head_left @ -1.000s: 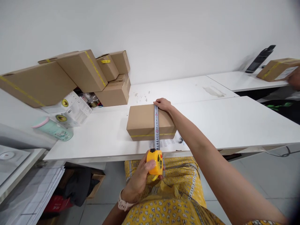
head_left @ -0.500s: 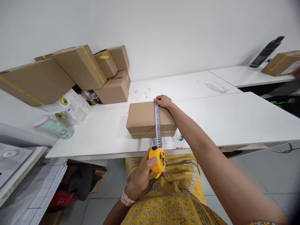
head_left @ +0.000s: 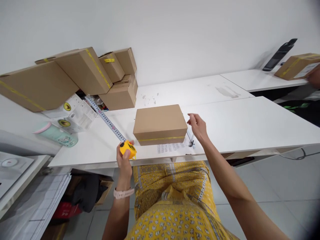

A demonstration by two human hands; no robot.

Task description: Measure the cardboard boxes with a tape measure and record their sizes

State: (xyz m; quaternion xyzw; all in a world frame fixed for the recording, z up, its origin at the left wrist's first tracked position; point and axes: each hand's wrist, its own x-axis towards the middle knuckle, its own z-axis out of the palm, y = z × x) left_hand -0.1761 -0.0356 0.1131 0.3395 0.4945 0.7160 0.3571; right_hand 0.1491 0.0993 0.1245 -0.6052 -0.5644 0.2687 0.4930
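On white worktop [head_left: 237, 128], cardboard box [head_left: 160, 120], left hand [head_left: 122, 159] clasping yellow tape measure [head_left: 128, 149], blade [head_left: 107, 121] out, right hand [head_left: 198, 127] loosely open, fingers bent, just beside box

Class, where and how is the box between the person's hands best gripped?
Probably by both short ends, from left and right: the box lies flat, its long side facing the camera. The right hand is beside one end; the left hand would first need to set down the tape measure.
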